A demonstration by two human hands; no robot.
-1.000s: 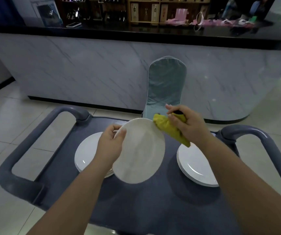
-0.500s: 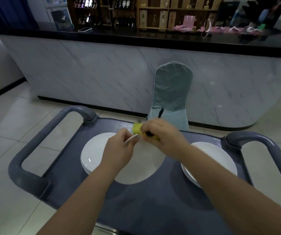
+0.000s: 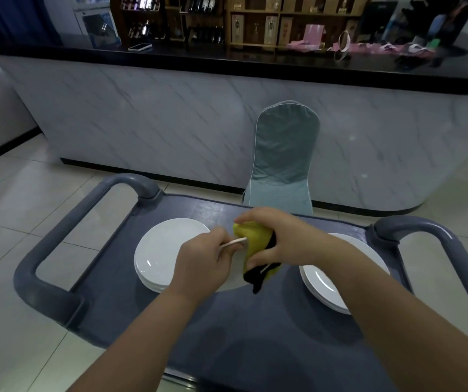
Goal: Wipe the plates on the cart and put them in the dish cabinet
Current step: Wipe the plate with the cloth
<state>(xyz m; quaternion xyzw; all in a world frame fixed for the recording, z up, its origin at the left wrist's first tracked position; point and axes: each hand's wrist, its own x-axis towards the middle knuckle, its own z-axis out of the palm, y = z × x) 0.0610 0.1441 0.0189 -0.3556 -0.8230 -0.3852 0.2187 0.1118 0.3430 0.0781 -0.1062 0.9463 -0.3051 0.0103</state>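
While the left grip (image 3: 201, 261) curls round the rim of a white plate (image 3: 237, 265), the right grip (image 3: 280, 239) is closed on a yellow cloth (image 3: 255, 244) and presses it against that plate. The plate is held just above the middle of the cart (image 3: 227, 335), tipped so that only a sliver of rim shows past the left fingers and a pale arc shows below the two hands. A black part of the cloth hangs out under the right grip and lies over the plate's near edge.

On either side of the held plate a stack of white plates sits on the cart's dark grey top. The left stack (image 3: 162, 250) is partly covered by the left grip and by the held plate. The right stack (image 3: 329, 287) lies under the right forearm, with its near edge showing several rims. Both bare forearms reach in from the near side.

Looped grey handles close the cart at each end, the left handle (image 3: 43, 278) and the right handle (image 3: 453, 250). Pale floor tiles (image 3: 15, 207) show through and around them.

Just beyond the cart stands a chair (image 3: 283, 154) in a grey-green cover, its back towards the cart. Behind it runs a bar (image 3: 170, 123) with a marble-look front and a black top. A phone (image 3: 140, 46) lies on that top, and some pink items farther right. Wooden shelves (image 3: 170, 21) with bottles stand behind.
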